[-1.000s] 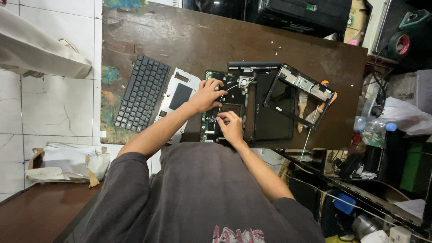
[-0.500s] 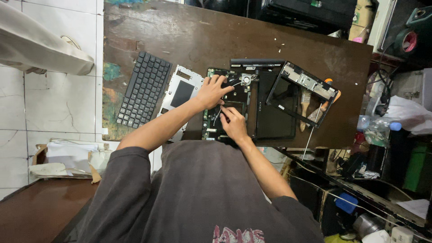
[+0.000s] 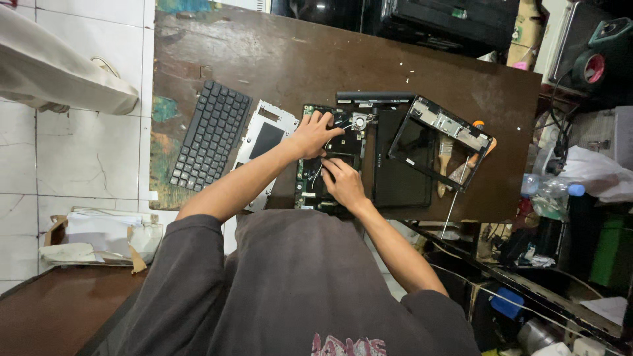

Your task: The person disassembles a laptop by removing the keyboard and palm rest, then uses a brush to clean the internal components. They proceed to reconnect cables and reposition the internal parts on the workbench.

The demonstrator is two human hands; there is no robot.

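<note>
A taken-apart laptop lies on a dark wooden table [image 3: 277, 53]. Its green circuit board [image 3: 306, 181] sits in the middle, with a small fan near the top. My left hand [image 3: 315, 132] rests on the upper part of the board, fingers spread and pressing down. My right hand [image 3: 343, 181] is lower on the board, fingers pinched at a thin white wire. To the left lie a black keyboard [image 3: 212, 134] and a silver palmrest cover [image 3: 265, 142]. To the right are a black base panel [image 3: 401, 171] and a black bottom frame [image 3: 440, 140], tilted.
A small brush [image 3: 444, 158] and an orange-handled tool [image 3: 486, 142] lie under the tilted frame. A plastic bottle [image 3: 550, 188] and cluttered shelves stand to the right. A white tiled floor, a cardboard box [image 3: 99, 237] and another person's light sleeve [image 3: 59, 72] are at left.
Both hands stay on the circuit board; the right hand has shifted slightly on the wire. The view has drifted a little.
</note>
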